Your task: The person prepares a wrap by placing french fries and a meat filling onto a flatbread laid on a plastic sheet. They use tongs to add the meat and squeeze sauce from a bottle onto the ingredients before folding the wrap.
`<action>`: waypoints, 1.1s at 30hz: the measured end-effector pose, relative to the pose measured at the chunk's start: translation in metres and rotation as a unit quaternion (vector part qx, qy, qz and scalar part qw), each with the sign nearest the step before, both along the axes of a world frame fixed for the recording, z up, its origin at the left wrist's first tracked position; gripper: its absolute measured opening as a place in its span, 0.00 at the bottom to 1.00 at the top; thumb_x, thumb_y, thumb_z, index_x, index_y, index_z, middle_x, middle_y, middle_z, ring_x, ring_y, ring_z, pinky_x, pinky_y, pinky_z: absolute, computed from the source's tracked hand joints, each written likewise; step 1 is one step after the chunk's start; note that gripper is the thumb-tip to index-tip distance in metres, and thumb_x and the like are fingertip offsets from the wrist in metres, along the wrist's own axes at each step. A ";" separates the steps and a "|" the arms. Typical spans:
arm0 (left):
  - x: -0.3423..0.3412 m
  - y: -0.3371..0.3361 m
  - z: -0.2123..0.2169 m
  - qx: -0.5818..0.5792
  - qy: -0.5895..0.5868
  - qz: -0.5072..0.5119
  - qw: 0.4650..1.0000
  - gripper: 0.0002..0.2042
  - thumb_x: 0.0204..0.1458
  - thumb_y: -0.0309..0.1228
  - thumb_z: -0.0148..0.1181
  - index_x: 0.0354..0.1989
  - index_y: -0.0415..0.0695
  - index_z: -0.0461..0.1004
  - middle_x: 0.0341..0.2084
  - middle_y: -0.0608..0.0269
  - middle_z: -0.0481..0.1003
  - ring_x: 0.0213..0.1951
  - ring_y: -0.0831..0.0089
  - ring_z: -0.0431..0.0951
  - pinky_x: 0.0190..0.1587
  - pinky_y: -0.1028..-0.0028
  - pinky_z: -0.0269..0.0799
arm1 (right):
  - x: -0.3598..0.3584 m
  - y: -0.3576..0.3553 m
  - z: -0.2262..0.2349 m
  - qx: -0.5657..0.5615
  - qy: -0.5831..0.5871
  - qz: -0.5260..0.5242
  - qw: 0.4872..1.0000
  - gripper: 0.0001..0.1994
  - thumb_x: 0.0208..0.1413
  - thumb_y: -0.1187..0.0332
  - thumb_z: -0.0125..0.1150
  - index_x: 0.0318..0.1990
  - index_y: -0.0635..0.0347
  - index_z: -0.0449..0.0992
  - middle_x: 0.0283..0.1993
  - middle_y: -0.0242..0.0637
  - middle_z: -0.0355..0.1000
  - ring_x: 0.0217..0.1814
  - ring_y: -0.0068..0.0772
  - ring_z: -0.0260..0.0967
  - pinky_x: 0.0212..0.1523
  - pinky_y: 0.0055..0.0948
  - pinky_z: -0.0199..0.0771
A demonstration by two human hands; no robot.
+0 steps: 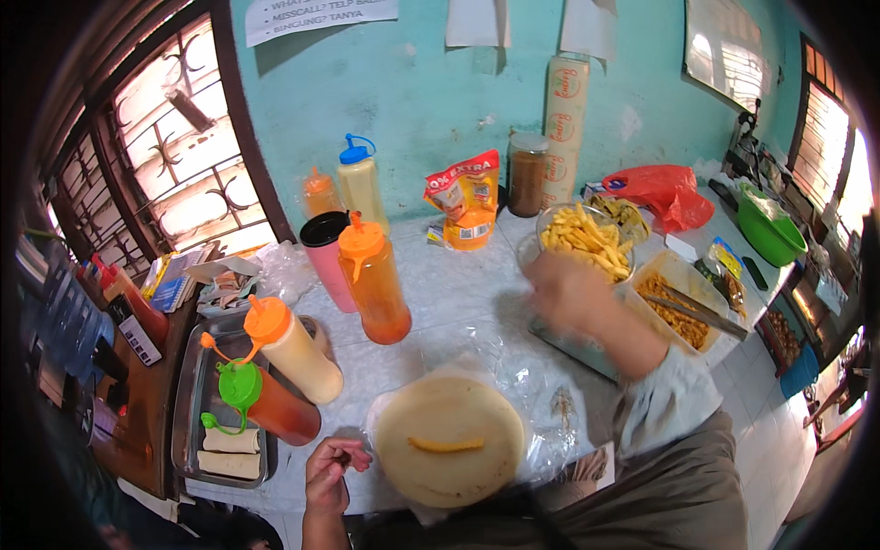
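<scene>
A pale round flatbread (445,412) lies on the white marbled tabletop (467,302), with a single long golden fry (446,445) resting across its middle. Just left of the flatbread is the left hand (335,461), its fingers loosely bent, with nothing seen in their grip. The right hand (568,289) is beyond the flatbread and to its right, at the near side of a clear round bowl (632,259) heaped with yellow fries (587,234); it is blurred, and I cannot tell whether it grasps anything. Farther right of the flatbread, past that bowl, a whitish rectangular tub (665,259) contains orange-brown chopped filling (674,316), with long metal tongs (701,314) laid over it. Crumpled clear plastic film (548,394) spreads along the flatbread's right side. To the left of the flatbread, a green-capped bottle of reddish sauce (282,408) and an orange-capped bottle of cream-coloured sauce (301,357) lean at a shallow tilt over a rectangular metal tray (191,385), which holds two pale rolled wraps (229,453). Beyond the flatbread, to its left, stands an orange-capped bottle of orange sauce (376,289), next to a pink cup with a black rim (332,270).
</scene>
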State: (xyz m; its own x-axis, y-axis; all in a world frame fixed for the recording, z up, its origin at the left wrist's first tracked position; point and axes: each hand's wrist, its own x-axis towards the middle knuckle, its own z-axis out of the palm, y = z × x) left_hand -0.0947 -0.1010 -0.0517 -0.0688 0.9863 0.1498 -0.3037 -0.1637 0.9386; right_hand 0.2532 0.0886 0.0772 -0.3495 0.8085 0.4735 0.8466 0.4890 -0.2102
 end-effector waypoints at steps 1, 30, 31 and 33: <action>-0.003 -0.003 -0.002 -0.002 -0.001 -0.004 1.000 0.29 0.43 0.49 0.59 0.42 0.33 0.70 0.30 0.54 0.74 0.32 0.70 0.73 0.36 0.73 0.65 | 0.006 0.019 0.028 -0.008 0.055 -0.104 0.993 0.12 0.47 0.60 0.54 0.37 0.54 0.76 0.40 0.45 0.73 0.44 0.46 0.71 0.44 0.41 0.70; -0.012 0.007 -0.005 -0.023 -0.040 -0.113 0.992 0.18 0.50 0.36 0.56 0.48 0.41 0.70 0.35 0.64 0.74 0.37 0.78 0.71 0.41 0.78 0.64 | 0.120 0.157 -0.022 -0.027 -0.346 -0.164 0.923 0.13 0.46 0.63 0.56 0.28 0.65 0.78 0.35 0.51 0.73 0.42 0.50 0.71 0.41 0.43 0.72; -0.014 0.001 -0.006 -0.024 -0.036 -0.102 0.994 0.18 0.50 0.37 0.56 0.48 0.42 0.70 0.35 0.65 0.73 0.37 0.78 0.70 0.41 0.78 0.64 | 0.106 0.159 -0.022 -0.029 -0.347 -0.161 0.924 0.13 0.49 0.62 0.56 0.29 0.65 0.77 0.32 0.47 0.73 0.39 0.46 0.71 0.37 0.40 0.71; -0.013 0.002 -0.005 -0.023 -0.026 -0.118 0.992 0.18 0.51 0.38 0.56 0.49 0.44 0.70 0.35 0.66 0.73 0.37 0.79 0.70 0.41 0.79 0.63 | 0.106 0.151 -0.019 -0.034 -0.348 -0.184 0.919 0.13 0.51 0.60 0.55 0.30 0.64 0.75 0.29 0.43 0.72 0.35 0.41 0.70 0.34 0.37 0.71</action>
